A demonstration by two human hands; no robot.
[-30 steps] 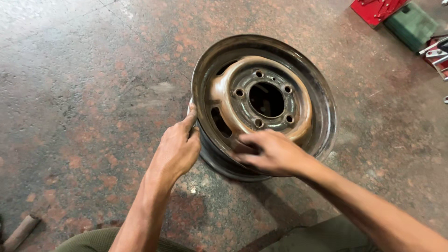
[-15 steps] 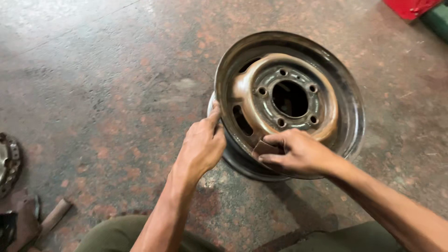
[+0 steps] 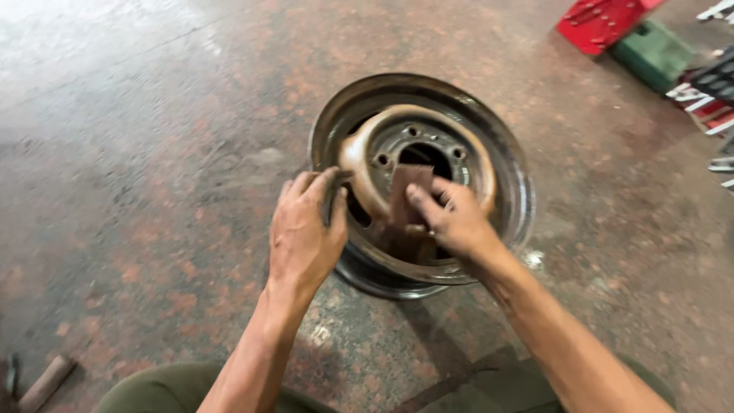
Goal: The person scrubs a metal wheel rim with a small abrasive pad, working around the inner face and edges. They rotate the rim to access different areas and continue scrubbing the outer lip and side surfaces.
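Big speckled reddish-grey stone floor [image 3: 138, 153] under everything. Sitting on it is a round rusty steel wheel rim [image 3: 505, 164], dished, with a brown centre hub and a ring of bolt holes around the middle hole. The left hand [image 3: 304, 233] is wrapped over the rim's near-left edge, fingers curled onto the lip, so it's closed on the rim. Just right of that grip, the right hand [image 3: 456, 222] pinches a small brown rectangular piece of sandpaper [image 3: 405, 195] flat against the hub face, fingers pressing on it. Far beyond both grips: a red plastic tray [image 3: 600, 23] and a green box [image 3: 654, 53], touching each other.
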